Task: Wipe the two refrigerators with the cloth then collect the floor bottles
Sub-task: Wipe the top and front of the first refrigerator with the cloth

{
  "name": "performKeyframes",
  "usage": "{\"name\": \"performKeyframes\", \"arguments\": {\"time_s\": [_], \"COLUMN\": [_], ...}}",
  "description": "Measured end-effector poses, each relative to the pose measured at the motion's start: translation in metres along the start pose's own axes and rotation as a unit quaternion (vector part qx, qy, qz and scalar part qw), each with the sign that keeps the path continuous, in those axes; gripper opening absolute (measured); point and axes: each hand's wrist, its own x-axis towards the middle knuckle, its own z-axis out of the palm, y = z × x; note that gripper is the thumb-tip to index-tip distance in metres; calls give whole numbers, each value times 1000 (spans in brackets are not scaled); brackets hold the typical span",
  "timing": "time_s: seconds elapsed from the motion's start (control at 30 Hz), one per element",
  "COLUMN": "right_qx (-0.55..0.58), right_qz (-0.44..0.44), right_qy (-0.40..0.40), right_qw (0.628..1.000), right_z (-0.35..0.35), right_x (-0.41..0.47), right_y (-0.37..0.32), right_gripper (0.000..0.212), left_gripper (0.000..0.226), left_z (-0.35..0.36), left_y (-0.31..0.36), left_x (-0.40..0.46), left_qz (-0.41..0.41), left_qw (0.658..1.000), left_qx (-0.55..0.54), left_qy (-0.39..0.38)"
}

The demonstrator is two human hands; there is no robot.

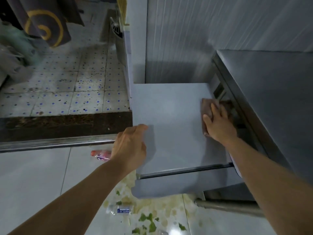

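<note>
Pressing the folded brown cloth (207,112) flat under straight fingers, the right hand (220,125) works the right edge of the low pale-grey refrigerator (169,126); it could slip into the gap beside the steel surface (274,92). The left hand (130,146) braces the left edge, fingers loosely curled, holding nothing, while a red-capped plastic bottle (100,155) and a crushed clear bottle (121,210) lie on the floor below, where spilled scraps risk a slip.

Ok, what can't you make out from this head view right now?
- Red-capped bottle: its far end is hidden behind the left hand.
- Clear bottle: label print too small to read.
- Cloth: partly covered by the right hand.
- Steel refrigerator: cut off by the right edge.
</note>
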Motion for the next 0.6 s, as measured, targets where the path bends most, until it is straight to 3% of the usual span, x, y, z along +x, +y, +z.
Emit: {"name": "performKeyframes", "arguments": {"time_s": [0.1, 0.2, 0.33, 0.47, 0.6], "right_qx": [-8, -38, 1, -13, -107], "right_qz": [18, -122, -204, -284, -174], "right_qy": [17, 31, 27, 31, 59], "right_qw": [1000, 991, 979, 958, 977], "right_z": [3, 14, 33, 40, 24], "right_x": [1, -17, -97, -176, -164], "right_y": [-15, -77, -136, -110, -20], "right_gripper": [63, 62, 61, 59, 62], "left_gripper": [55, 45, 36, 43, 41], "left_z": [1, 0, 0, 1, 11], "left_y": [0, -2, -1, 1, 7], "left_x": [-6, -11, -22, -35, -47], "left_qz": [-36, -18, -34, -22, 28], "left_qw": [999, 999, 993, 994, 999], "left_qx": [-9, -43, -71, -43, 23], "left_qy": [5, 21, 91, 101, 40]}}
